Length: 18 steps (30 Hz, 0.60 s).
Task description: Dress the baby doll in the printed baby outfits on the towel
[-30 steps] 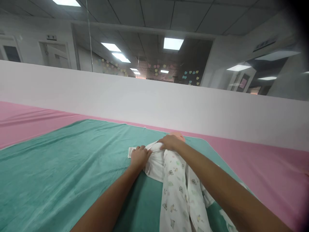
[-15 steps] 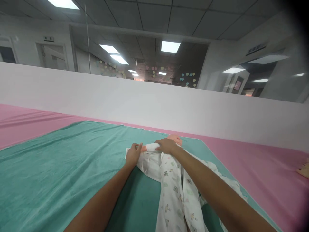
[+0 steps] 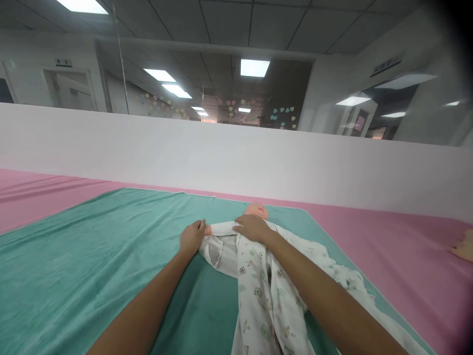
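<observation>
A baby doll [image 3: 257, 211] lies on its back on a teal blanket [image 3: 92, 256], dressed in a white printed garment [image 3: 258, 286] that hangs open down the front. My left hand [image 3: 191, 237] is closed around the doll's small pink hand where it sticks out of the white sleeve [image 3: 221, 229]. My right hand [image 3: 249, 227] rests palm down on the doll's shoulder and upper sleeve, fingers curled over the cloth. The doll's body is mostly hidden under the garment and my right forearm.
The teal blanket lies over a pink sheet [image 3: 388, 246]. A white partition wall [image 3: 236, 158] runs along the far side. A tan object [image 3: 463, 245] shows at the right edge of the pink sheet.
The doll's arm has come through the sleeve and its pink hand now shows at the cuff. My left hand moved left, drawing it outward. The doll's head is now uncovered.
</observation>
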### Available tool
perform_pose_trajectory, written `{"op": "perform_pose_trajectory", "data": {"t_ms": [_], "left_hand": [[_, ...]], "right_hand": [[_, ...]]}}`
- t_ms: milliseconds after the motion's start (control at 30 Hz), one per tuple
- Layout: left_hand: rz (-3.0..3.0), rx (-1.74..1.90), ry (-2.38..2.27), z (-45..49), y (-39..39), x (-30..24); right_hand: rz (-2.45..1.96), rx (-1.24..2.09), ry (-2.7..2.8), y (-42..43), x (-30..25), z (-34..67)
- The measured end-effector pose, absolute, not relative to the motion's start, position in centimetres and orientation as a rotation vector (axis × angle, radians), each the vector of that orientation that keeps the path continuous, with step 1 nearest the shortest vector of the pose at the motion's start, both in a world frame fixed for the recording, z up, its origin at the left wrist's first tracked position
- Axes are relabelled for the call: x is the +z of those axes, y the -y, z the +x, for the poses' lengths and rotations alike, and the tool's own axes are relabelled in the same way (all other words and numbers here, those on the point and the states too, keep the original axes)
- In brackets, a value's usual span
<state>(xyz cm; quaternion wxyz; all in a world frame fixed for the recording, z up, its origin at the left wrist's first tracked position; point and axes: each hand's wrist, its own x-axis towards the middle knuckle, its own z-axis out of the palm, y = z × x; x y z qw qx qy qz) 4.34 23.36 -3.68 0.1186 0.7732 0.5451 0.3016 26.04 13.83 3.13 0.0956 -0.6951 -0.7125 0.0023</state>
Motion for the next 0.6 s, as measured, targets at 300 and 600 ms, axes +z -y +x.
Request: {"op": "perform_pose_trajectory", "data": {"t_ms": [300,600], "left_hand": [[2.349,0.710,-1.615,4.4,-23.4,-3.6],[2.444,0.596,-1.661,4.5,-23.1,-3.5]], "right_hand": [[-1.819,0.177,1.639,-4.4,-2.2,36.1],[-1.997,0.450,1.213,2.5,-4.4,45.4]]}}
